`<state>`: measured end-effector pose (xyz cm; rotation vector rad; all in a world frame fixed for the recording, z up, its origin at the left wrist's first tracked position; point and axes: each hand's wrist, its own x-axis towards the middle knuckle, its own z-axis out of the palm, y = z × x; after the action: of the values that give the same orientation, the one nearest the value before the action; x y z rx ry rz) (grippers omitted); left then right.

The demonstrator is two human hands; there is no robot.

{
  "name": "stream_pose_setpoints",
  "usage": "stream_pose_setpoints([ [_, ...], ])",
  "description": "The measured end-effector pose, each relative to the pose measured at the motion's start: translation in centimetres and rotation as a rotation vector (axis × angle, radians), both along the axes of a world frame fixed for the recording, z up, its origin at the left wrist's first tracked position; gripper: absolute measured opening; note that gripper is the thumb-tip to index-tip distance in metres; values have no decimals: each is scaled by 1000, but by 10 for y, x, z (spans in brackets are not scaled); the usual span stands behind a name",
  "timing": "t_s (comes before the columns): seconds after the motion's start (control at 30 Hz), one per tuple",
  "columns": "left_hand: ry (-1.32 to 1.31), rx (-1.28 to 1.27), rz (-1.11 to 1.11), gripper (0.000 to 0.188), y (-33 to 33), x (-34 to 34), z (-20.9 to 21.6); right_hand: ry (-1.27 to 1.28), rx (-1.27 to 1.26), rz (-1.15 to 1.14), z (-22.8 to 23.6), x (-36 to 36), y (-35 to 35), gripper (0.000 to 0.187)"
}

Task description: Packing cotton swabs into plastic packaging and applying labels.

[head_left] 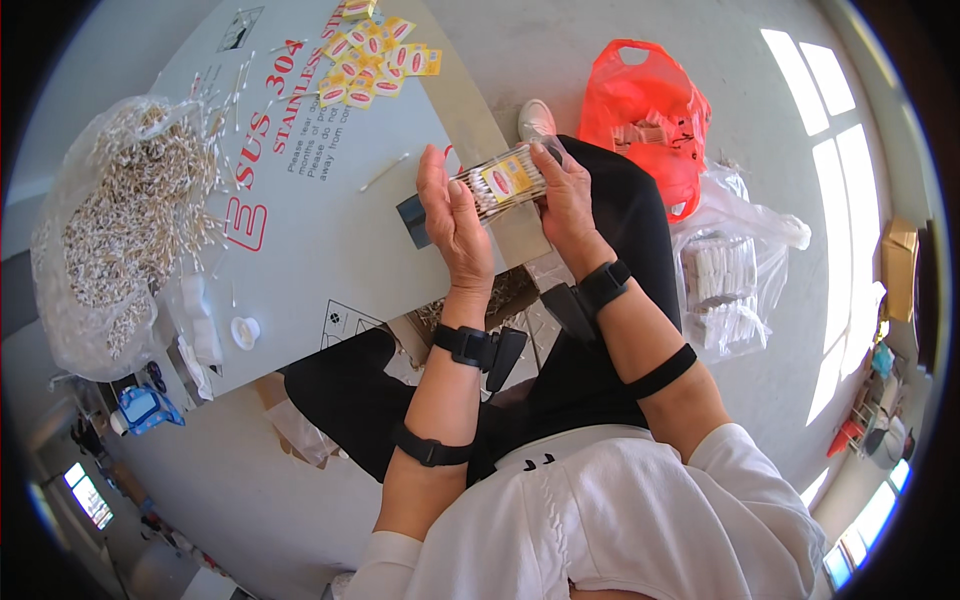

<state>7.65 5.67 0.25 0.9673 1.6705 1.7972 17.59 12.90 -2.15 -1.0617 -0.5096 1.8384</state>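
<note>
Between my two hands, above the table's edge, is a clear pack of cotton swabs (505,182) with a yellow label. My right hand (568,200) grips its right end, thumb on top. My left hand (456,225) supports the left end, its fingers fairly straight and its thumb against the pack. A dark block (412,221) shows partly behind my left hand. One loose cotton swab (384,172) lies on the table to the left. Farther off, several yellow label cards (370,62) are spread in a heap.
A clear bag heaped with loose cotton swabs (140,200) covers the left of the grey table (300,260). A small white round container (245,333) stands near the front edge. Right of my leg are a red plastic bag (640,95) and a clear bag of packed swabs (722,275).
</note>
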Motion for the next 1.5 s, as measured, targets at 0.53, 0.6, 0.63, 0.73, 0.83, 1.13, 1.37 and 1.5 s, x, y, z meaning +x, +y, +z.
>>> stream_pose_setpoints([
  [0.53, -381, 217, 43, 61, 6, 11, -1, 57, -141, 23, 6, 7, 11, 29],
  [0.6, -373, 209, -16, 63, 5, 14, -1, 9, -119, 36, 0, 7, 12, 30],
  [0.63, -373, 211, -12, 63, 6, 14, -1, -38, -98, 46, -3, 7, 13, 31],
  [0.73, -419, 221, -73, 66, 11, 11, -1, -27, -86, 41, -8, 8, 14, 31],
  [0.83, -483, 242, -61, 66, 9, 6, -3, -26, -157, -86, 3, 2, 8, 31],
  [1.13, -695, 3, 48, 66, 22, 7, 26, 0, -126, -55, -1, 7, 15, 29],
  [1.37, -569, 204, -83, 69, 6, 2, 6, 87, -222, -54, -1, 8, 19, 27],
  [1.5, -427, 41, -132, 66, 4, 5, 9, 208, -358, -4, -14, 26, 21, 17],
])
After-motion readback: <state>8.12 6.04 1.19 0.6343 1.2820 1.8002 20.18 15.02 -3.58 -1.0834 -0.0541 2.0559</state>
